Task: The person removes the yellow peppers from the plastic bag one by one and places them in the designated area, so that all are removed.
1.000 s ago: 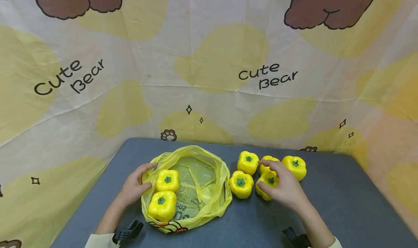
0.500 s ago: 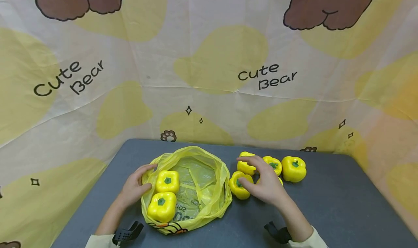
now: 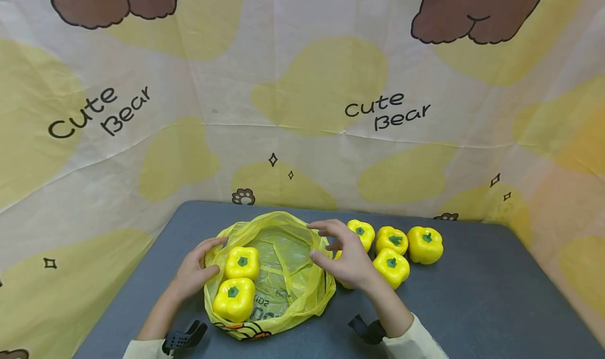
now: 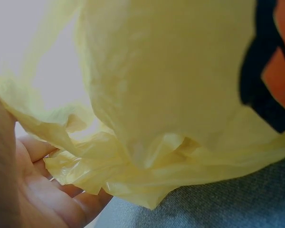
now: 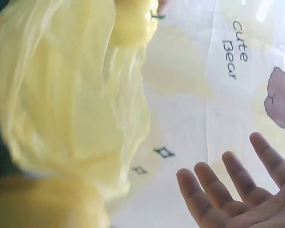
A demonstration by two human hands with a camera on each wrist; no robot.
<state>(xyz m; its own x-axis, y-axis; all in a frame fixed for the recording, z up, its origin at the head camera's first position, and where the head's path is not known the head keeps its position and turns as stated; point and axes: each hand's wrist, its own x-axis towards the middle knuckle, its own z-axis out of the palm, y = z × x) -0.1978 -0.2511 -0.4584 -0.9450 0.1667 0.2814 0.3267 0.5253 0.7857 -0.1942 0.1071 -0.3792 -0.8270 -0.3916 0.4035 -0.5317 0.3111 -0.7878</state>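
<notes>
Nearest to the onlooker, a pale sleeve (image 3: 146, 350) and a black wrist strap (image 3: 185, 336) sit on the left arm; the right arm bears a matching sleeve (image 3: 416, 340) and strap (image 3: 367, 330).

The left hand (image 3: 195, 268) holds the left rim of a yellow plastic bag (image 3: 302, 309), thumb and fingers curved about the film with a gap between their tips.

The right hand (image 3: 347, 256) is spread wide and holds nothing. Its fingers (image 5: 240, 175) are fanned out in the right wrist view, clear of the film; from the head they overlie the bag's right rim.

Inside the bag, along its left wall, lie two yellow peppers: a nearer pepper (image 3: 235, 300) and, just behind it, a farther pepper (image 3: 242, 263), which is just beside the left fingertips.

Five more lie outside, to the bag's right. One (image 3: 344, 283) is mostly hidden behind the right hand; a front pepper (image 3: 391, 268) is near the right wrist. Behind stand three in a row: left pepper (image 3: 361, 233), middle pepper (image 3: 391, 240) and right pepper (image 3: 425, 246).

All rest on a grey table (image 3: 482, 291), backed by a "Cute Bear" cloth (image 3: 321, 86).
</notes>
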